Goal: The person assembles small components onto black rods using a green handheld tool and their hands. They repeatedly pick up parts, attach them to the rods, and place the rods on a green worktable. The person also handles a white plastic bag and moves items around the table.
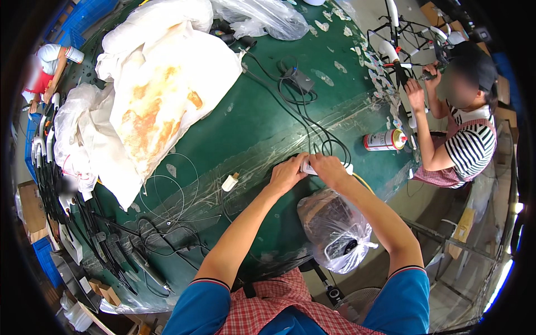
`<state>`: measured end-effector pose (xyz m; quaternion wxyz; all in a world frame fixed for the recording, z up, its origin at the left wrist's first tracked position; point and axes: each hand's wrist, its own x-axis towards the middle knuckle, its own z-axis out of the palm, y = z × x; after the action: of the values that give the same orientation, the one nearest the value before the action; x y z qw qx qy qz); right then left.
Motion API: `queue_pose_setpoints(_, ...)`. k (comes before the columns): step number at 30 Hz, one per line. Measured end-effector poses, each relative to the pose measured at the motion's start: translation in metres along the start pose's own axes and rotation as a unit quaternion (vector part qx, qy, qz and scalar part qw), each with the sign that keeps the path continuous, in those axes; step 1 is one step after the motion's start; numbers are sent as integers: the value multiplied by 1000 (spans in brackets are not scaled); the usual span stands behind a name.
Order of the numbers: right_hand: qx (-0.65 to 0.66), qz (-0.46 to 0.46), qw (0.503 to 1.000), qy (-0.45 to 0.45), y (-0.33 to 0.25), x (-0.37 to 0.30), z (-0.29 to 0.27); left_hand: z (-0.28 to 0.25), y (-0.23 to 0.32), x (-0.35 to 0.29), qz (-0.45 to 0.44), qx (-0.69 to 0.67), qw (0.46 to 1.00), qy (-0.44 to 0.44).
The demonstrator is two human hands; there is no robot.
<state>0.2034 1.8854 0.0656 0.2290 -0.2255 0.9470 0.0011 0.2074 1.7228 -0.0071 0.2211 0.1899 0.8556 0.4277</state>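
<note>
Both arms reach forward over a green-topped table. My left hand (287, 174) is closed round the left end of a white power strip (349, 167). My right hand (329, 168) is closed over the strip's middle, covering much of it. Black cables (333, 142) run down to the strip just beyond my fingers; whether the right fingers also pinch a plug is hidden. A yellow cord (363, 183) leaves the strip's right side. Left of my hands lies a small white plug-like piece (229, 181) with a metal end. Below the strip sits a clear plastic bag (335, 229) with something inside.
A black power adapter (298, 80) lies farther back. A spray can (385, 139) lies at the right, near a person in a striped shirt (469, 148). White sacks (167, 100) cover the far left; black cables and tubes (111, 245) crowd the near left. Another person (47, 72) is beyond.
</note>
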Motion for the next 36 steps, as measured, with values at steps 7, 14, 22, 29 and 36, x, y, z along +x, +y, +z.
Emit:
queue_pose_setpoints(7, -79, -39, 995, 36, 1, 1, 22, 8, -2, -1, 15, 2, 1000, 6)
queue_pose_setpoints(14, -102, -47, 993, 46, 1, 4, 19, -7, -3, -18, -14, -47, 998, 28)
queue_pose_setpoints(22, -149, 11, 972, 179, -52, -19, -48, -106, -59, -158, -144, 11, 946, 292)
queue_pose_setpoints(29, 208, -80, 926, 306, -197, -62, -55, -90, -70, -157, -68, 205, 940, 263)
queue_pose_setpoints(36, 368, -44, 921, 124, -300, -119, 72, -75, -65, -155, -18, 103, 941, 321)
